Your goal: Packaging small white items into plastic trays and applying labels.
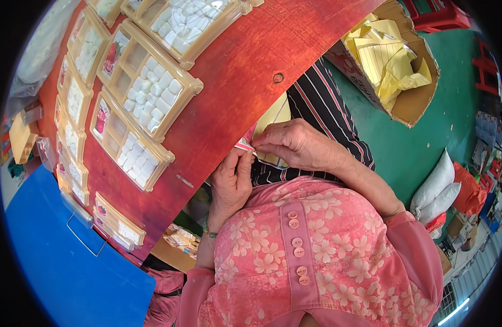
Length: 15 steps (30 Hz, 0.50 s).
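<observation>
My two hands meet just off the edge of the red table, over my lap. Between the thumb and fingers of my left hand is a small pink-and-white printed piece, perhaps a sticker or card. The closed fingertips of my right hand pinch at the same piece from the other side. Part of it is hidden by the fingers. A yellow sheet lies on my lap beneath the hands.
Tan trays holding white rounded pieces and strawberry-printed cards stand in stacks on the red table. A cardboard box with crumpled yellow paper sits on the green floor at right. White sacks lie farther right; a blue surface is at left.
</observation>
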{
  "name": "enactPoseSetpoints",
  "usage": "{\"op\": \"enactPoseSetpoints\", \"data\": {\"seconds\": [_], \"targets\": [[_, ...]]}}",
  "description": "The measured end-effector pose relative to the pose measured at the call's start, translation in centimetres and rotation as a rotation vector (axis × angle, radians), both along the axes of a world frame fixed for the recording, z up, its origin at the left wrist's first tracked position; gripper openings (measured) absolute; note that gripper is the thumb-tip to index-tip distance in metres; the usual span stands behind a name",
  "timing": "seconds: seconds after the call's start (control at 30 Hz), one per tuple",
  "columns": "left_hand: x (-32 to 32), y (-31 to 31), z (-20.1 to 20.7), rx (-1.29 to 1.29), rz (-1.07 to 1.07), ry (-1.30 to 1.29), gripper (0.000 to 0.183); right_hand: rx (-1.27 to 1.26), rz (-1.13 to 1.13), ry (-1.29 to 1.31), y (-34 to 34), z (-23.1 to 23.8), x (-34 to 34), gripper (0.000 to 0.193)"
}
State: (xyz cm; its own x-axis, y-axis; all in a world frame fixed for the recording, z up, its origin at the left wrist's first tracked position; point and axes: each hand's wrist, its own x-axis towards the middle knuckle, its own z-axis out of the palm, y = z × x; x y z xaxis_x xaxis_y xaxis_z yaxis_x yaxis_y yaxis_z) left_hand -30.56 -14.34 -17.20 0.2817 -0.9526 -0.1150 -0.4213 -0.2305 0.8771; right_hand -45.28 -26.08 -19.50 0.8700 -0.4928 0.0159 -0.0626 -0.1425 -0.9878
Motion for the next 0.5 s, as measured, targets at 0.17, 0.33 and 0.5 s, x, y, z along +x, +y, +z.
{"op": "enactPoseSetpoints", "data": {"seconds": [0.17,0.33,0.5], "targets": [[0.01,-0.09,0.26,0.007,-0.008,-0.023,0.007,0.028,-0.004,-0.03,-0.09,0.35,0.08,0.013],[0.07,-0.02,-0.02,0.003,-0.008,-0.007,0.007,-0.029,-0.018,-0.011,0.25,0.04,0.03,0.012],[-0.16,0.04,0.06,0.017,0.029,0.031,0.006,-0.109,0.004,0.056,0.31,0.57,0.12,0.011]]}}
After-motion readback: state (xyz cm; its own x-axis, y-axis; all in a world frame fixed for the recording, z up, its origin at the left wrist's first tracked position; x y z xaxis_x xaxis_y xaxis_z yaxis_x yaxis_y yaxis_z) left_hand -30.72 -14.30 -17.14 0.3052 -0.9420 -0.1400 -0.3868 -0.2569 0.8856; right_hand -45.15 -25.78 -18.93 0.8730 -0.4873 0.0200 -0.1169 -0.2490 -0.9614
